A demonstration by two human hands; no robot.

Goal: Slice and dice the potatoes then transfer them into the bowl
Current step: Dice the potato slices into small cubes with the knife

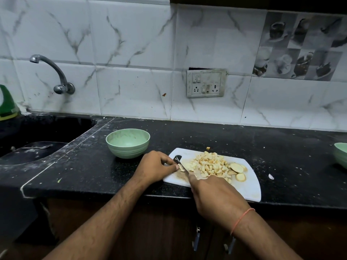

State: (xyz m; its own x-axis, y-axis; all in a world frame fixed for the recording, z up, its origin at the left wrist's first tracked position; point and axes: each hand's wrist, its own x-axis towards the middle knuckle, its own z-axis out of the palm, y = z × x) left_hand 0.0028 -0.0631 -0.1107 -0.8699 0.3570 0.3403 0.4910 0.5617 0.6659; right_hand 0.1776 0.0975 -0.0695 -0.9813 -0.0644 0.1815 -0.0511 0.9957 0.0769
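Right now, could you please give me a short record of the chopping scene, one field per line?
surface: white cutting board on a black counter
left hand: fingers hold a potato piece at the board's left end
right hand: grips the knife, blade on that piece
diced potato: heaped mid-board
uncut slices: right of the heap
bowl: green, behind the left hand, no potato visible inside
second bowl: cut off at right edge
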